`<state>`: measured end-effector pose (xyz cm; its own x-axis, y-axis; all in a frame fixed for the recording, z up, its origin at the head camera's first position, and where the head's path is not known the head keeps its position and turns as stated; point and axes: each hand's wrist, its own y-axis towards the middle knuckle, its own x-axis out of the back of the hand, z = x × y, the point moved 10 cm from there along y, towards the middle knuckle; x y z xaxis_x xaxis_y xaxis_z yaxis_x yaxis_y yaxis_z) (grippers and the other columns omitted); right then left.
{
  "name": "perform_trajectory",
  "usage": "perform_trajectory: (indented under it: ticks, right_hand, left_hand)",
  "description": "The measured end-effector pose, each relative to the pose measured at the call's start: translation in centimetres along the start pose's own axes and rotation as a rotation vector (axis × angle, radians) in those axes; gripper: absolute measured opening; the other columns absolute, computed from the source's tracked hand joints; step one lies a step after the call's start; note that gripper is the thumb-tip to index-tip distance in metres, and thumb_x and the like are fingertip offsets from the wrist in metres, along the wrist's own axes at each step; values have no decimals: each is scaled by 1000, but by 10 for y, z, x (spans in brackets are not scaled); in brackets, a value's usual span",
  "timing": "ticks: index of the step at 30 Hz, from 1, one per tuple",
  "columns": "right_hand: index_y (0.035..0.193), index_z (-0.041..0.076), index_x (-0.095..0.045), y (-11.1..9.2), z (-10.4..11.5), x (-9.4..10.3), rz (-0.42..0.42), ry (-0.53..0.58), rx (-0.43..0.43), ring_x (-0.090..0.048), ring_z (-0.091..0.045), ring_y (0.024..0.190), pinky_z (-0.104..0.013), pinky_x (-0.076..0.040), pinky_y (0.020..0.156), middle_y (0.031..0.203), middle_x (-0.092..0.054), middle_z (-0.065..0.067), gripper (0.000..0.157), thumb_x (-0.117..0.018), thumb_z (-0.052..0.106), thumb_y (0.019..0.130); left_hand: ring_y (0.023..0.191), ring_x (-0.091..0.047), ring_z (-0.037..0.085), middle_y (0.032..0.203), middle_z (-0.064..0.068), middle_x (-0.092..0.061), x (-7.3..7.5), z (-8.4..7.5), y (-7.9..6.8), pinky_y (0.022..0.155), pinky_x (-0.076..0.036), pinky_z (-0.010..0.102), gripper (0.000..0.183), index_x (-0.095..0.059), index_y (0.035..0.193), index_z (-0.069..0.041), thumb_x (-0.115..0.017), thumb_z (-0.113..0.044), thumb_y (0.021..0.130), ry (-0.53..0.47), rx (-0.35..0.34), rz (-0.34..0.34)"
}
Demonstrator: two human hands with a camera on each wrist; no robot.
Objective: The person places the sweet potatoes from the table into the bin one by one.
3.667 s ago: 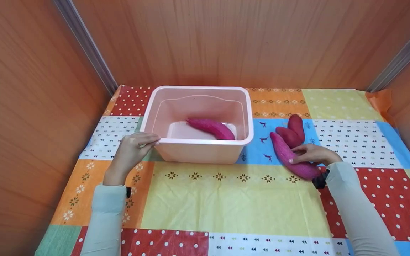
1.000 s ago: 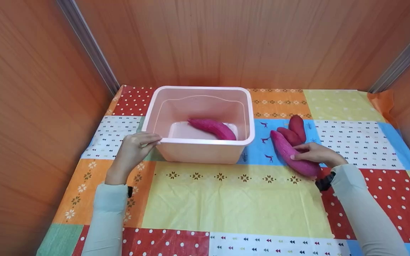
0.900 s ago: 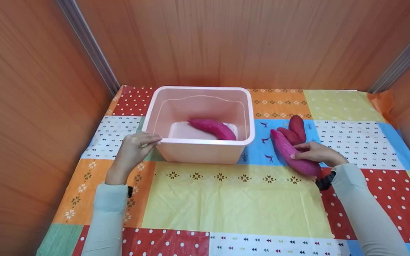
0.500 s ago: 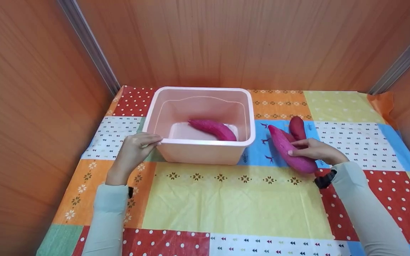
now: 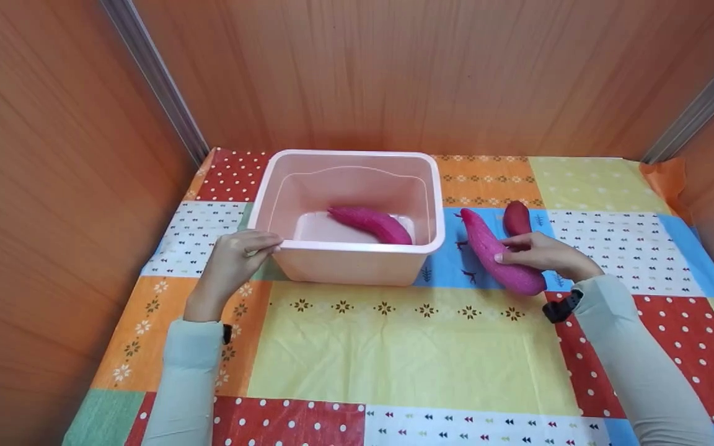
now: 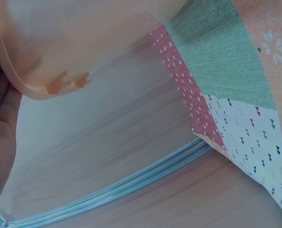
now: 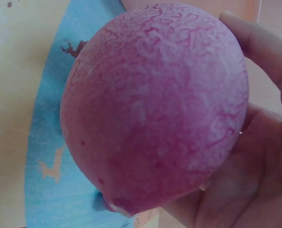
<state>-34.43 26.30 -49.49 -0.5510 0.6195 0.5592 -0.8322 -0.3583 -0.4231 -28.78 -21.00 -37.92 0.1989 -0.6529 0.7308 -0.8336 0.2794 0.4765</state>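
My left hand [image 5: 227, 266] grips the near-left rim corner of a pale pink plastic tub [image 5: 344, 266]; in the left wrist view the fingers [image 6: 8, 102] meet the tub's rim [image 6: 36, 97]. Inside the tub lies a curved magenta sweet potato [image 5: 372, 223]. To the tub's right, my right hand [image 5: 546, 254] holds another long magenta sweet potato [image 5: 484, 244] around its middle, thumb on the near side. Its rounded, wrinkled end [image 7: 155, 104] fills the right wrist view. A dark red, smooth tuber [image 5: 517, 217] lies just behind this hand; a second red one is hidden.
A patchwork-print cloth [image 5: 394, 353] covers the table. Wooden panels [image 5: 369, 74] close off the back and both sides, with metal strips [image 5: 158, 80] at the corners. The tub stands near the back wall.
My right hand has moved the magenta sweet potato slightly up and left, off its earlier spot, and it now covers one red tuber. The left hand and tub have stayed put.
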Motion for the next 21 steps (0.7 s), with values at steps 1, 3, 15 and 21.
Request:
perform_trajectory:
  ticks: [1,3,15,21]
  right_hand:
    - [144,3,-43,0,1,1,0,-4,4,-52,-23,104,-26,-52,79,118,-58,-15,72,-65,45,89]
    - [144,3,-43,-1,2,2,0,-4,10,-53,-22,103,-26,-52,79,117,-58,-15,72,-65,44,89]
    - [143,5,-45,-1,12,10,-18,-8,17,-54,-21,98,-27,-52,77,112,-59,-12,69,-65,44,89]
    - [141,5,-47,-1,25,16,-34,-21,38,-54,-22,96,-27,-53,74,109,-58,-13,67,-65,44,89]
  left_hand:
    - [100,-70,27,103,10,-74,0,0,0,88,-58,40,23,-75,105,-9,-74,-6,82,-3,0,-1]
    - [100,-70,27,103,10,-74,0,0,0,88,-58,40,23,-75,105,-9,-74,-6,82,-5,-1,0]
    - [103,-69,26,105,10,-74,-1,1,0,90,-57,40,24,-74,107,-10,-73,-8,83,-7,33,22]
    - [100,-70,27,103,11,-74,0,0,0,88,-57,41,25,-75,105,-9,-75,-6,81,0,14,4]
